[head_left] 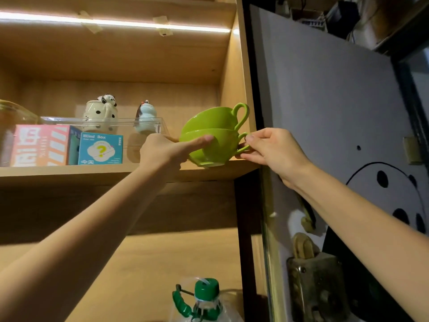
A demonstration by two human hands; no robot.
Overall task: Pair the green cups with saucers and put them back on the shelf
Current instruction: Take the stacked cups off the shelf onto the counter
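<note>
Two green cups are nested one inside the other at the right end of the wooden shelf (92,171). The upper cup (209,118) tilts, its handle up and to the right. The lower cup (220,148) leans on its base at the shelf's front edge. My left hand (171,148) presses its fingers against the lower cup's left side. My right hand (269,146) pinches the lower cup's handle. No saucer shows in view.
On the same shelf stand a clear plastic bin (130,129), a spotted panda jar (101,115), a pale blue figurine (145,117), a pink box (39,145) and a blue "Blind Box" (100,148). The cabinet's side wall (241,89) is right of the cups. A green-capped bottle (206,298) stands below.
</note>
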